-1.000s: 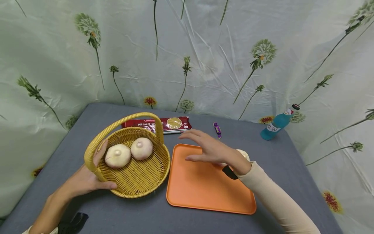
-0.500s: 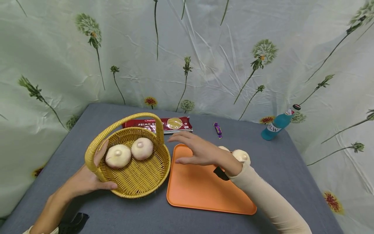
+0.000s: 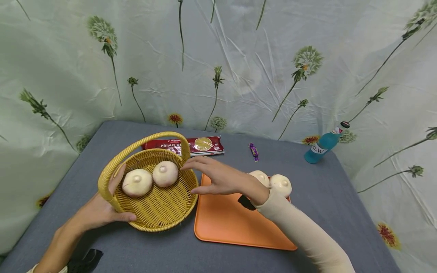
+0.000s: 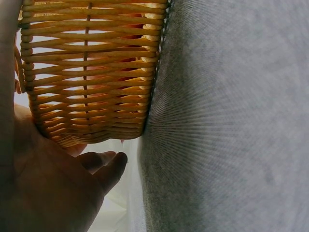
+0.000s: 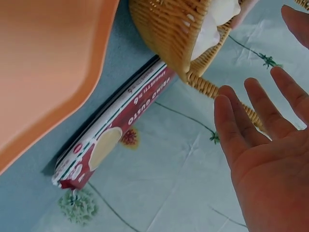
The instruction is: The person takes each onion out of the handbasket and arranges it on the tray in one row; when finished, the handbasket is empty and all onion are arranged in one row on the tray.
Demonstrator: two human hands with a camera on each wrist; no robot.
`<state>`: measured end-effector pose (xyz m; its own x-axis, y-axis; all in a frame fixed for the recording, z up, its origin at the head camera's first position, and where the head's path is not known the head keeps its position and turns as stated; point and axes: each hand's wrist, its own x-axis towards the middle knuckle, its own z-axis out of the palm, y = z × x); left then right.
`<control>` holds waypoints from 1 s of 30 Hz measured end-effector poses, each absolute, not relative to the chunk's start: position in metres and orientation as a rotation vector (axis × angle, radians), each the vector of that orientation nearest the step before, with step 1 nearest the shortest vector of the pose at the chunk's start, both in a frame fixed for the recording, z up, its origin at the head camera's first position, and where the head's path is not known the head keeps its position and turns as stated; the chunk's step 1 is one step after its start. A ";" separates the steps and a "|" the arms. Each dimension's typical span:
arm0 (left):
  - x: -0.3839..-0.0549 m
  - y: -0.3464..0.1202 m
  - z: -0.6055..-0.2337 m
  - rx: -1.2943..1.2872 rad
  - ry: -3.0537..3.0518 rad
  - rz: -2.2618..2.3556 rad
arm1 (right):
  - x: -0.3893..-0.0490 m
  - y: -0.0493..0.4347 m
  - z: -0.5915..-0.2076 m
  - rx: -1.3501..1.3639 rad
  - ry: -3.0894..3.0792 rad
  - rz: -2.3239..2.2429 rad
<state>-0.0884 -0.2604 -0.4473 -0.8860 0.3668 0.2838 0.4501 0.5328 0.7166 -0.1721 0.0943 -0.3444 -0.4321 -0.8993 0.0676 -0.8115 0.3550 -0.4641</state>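
The yellow wicker basket [image 3: 160, 212] stands on the left of the table, its handle arching over it. Two round whitish bulbs [image 3: 137, 182], each with a nub on top, lie inside. My left hand [image 3: 99, 210] holds the basket's left side, thumb at the near rim and fingers by the handle's foot; the left wrist view has fingers [image 4: 110, 171] beside the woven wall. My right hand [image 3: 218, 177] hovers with spread fingers, fingertips overlapping the basket's right rim and nothing in its grasp. Under that arm, an orange tray [image 3: 235, 223] bears two more white bulbs [image 3: 281, 185] at its far right.
Behind the basket lies a red spaghetti packet [image 3: 215, 145]. A purple wrapped candy [image 3: 253, 152] is beyond the tray, and a blue bottle [image 3: 322, 147] with a dark cap stands at the far right. Flowered fabric [image 3: 246, 76] hangs along the table's back edge.
My right hand has moved left from over the tray to the basket's right rim, uncovering the two bulbs on the tray. The left hand and basket have stayed put.
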 end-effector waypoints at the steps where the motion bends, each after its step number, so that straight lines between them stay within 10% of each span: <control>1: -0.088 -0.260 -0.447 -0.713 -2.664 -1.291 | -0.172 0.092 -0.345 -1.547 2.411 -0.647; 30: -0.087 -0.260 -0.446 -0.722 -2.660 -1.284 | -0.182 0.028 -0.369 -1.519 2.363 -0.614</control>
<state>-0.0872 -0.2598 -0.4457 -0.8824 0.3719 0.2882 0.4570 0.5319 0.7129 -0.1820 0.0276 -0.3687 -0.4167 -0.9090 0.0056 -0.7968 0.3623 -0.4835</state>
